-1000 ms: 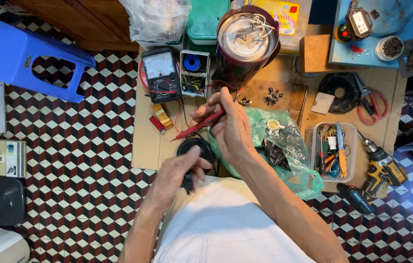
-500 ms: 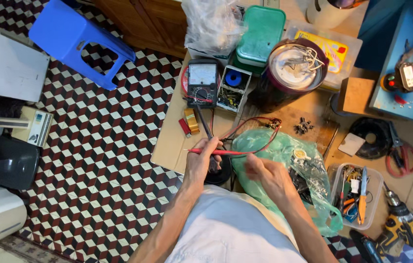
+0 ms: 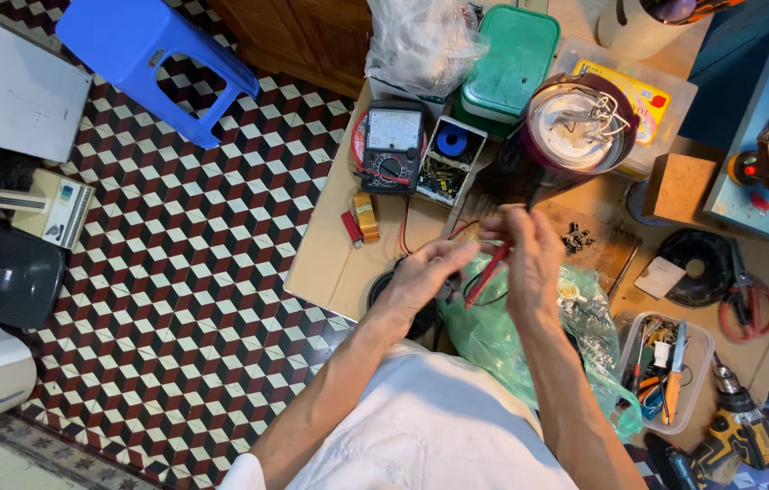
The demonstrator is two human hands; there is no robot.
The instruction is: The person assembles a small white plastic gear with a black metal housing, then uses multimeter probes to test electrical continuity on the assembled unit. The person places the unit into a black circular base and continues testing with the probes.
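You held the red test probe [image 3: 490, 270] pinched in your right hand [image 3: 529, 263], just below the round maroon appliance [image 3: 575, 127], its tip slanting down toward your left hand [image 3: 421, 277]. That left hand curled loosely near a black round part [image 3: 391, 295]; whether it gripped anything I could not tell. The analog multimeter [image 3: 391, 145] sat left of the appliance. Likely best: steady the probe low on its shaft and keep the leads untangled.

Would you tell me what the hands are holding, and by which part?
The right hand holds a red test probe by its upper end; the left hand seems empty.
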